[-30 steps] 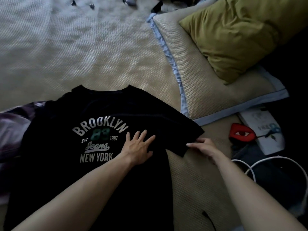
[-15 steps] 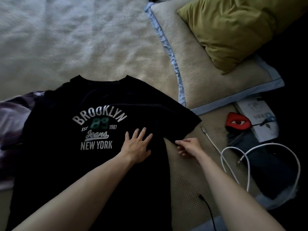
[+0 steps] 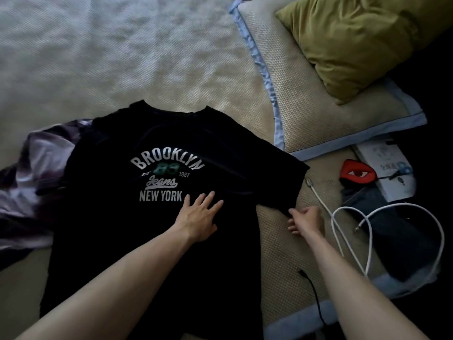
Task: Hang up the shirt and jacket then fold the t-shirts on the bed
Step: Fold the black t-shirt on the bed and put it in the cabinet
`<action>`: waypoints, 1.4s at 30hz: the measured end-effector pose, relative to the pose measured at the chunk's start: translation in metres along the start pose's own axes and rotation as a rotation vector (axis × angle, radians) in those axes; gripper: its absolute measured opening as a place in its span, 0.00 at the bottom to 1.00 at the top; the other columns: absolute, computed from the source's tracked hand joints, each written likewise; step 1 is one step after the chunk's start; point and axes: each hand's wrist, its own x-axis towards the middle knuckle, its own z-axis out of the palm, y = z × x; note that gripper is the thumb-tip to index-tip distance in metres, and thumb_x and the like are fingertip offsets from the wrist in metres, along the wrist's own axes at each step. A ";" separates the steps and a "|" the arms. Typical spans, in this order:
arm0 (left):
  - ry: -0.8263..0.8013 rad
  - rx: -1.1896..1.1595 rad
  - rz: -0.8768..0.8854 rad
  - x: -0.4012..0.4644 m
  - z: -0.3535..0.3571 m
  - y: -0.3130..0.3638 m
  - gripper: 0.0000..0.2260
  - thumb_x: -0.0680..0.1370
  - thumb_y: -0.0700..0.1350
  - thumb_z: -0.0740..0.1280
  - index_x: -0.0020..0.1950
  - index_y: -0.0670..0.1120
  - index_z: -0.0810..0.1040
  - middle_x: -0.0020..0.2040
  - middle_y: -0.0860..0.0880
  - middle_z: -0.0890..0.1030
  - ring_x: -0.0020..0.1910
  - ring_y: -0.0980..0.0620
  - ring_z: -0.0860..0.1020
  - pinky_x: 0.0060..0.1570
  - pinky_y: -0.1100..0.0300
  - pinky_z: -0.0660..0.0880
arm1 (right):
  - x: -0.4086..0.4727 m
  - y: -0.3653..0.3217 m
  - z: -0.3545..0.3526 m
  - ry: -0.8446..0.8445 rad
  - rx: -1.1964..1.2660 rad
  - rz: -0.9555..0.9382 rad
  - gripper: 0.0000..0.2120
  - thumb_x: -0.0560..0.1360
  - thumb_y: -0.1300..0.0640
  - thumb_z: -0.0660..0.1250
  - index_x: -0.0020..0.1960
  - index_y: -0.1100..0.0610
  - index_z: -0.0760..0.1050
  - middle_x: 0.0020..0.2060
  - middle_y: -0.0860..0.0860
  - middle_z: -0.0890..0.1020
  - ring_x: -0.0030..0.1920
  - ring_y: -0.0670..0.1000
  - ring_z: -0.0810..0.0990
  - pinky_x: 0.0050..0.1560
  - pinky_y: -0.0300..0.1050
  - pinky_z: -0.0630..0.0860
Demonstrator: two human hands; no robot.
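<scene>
Black t-shirt (image 3: 157,241) lies flat, print up, collar pointing away, long axis near-to-far. Left hand (image 3: 199,217) presses it, fingers spread; right hand (image 3: 306,220) pinches its sleeve (image 3: 277,182) hem.

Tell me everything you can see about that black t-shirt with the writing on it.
The black t-shirt lies flat on the bed, print side up, collar away from the person. White lettering reads BROOKLYN, EST 1987, Jeans, NEW YORK, with a green 83. It looks like soft cotton. The left hand presses flat on its middle; the right hand pinches the sleeve edge. Its far sleeve overlaps a purple garment.
</scene>
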 end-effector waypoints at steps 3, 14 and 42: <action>0.000 -0.011 -0.026 -0.027 0.017 -0.013 0.34 0.80 0.57 0.59 0.81 0.55 0.44 0.82 0.47 0.42 0.81 0.44 0.47 0.76 0.38 0.49 | -0.037 0.003 0.022 -0.143 0.043 0.010 0.15 0.77 0.50 0.70 0.50 0.59 0.70 0.32 0.58 0.84 0.26 0.54 0.82 0.26 0.42 0.75; -0.089 -0.032 -0.219 -0.177 0.112 -0.034 0.39 0.79 0.58 0.64 0.81 0.55 0.43 0.82 0.48 0.42 0.80 0.45 0.50 0.75 0.40 0.54 | -0.176 0.069 0.067 -0.523 -0.318 -0.228 0.11 0.70 0.57 0.78 0.44 0.56 0.75 0.40 0.50 0.79 0.42 0.50 0.77 0.39 0.42 0.72; -0.146 -0.949 -0.960 -0.320 0.235 -0.160 0.05 0.75 0.38 0.73 0.50 0.40 0.81 0.44 0.42 0.84 0.44 0.43 0.82 0.45 0.55 0.77 | -0.193 0.161 0.004 -0.560 -0.686 -0.133 0.19 0.74 0.74 0.59 0.37 0.52 0.77 0.39 0.49 0.82 0.45 0.51 0.80 0.39 0.36 0.72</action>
